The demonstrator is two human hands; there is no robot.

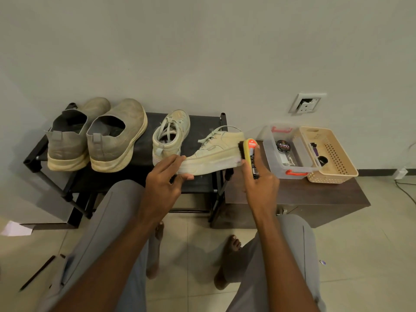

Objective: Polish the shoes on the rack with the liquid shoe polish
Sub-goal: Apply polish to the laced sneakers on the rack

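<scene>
Currently pale lace-up sneaker (216, 154) lies on its side across black shoe rack (202, 124), between both hands. Left hand (164, 183) pinches its toe end. Right hand (261, 179) grips yellow-backed shoe brush (248, 152), bristles touching the heel. Matching sneaker (171, 134) stands just beyond left hand; grey slip-ons (96, 136) farther left. Clear box (290, 152) holding polish tin (283, 146) sits right of right hand.

The rack (202, 122) is black, and on it sit two grey shoes (94, 136) with cream soles and a pale cream shoe (171, 131) with pale laces. The other cream shoe (216, 152) has a whitish sole, and the brush (248, 152) next to it is yellow with black bristles and an orange label. The tabletop (315, 194) is dark brown, the clear box (288, 152) has red clips, and the basket (333, 158) is beige with rows of little holes.
</scene>
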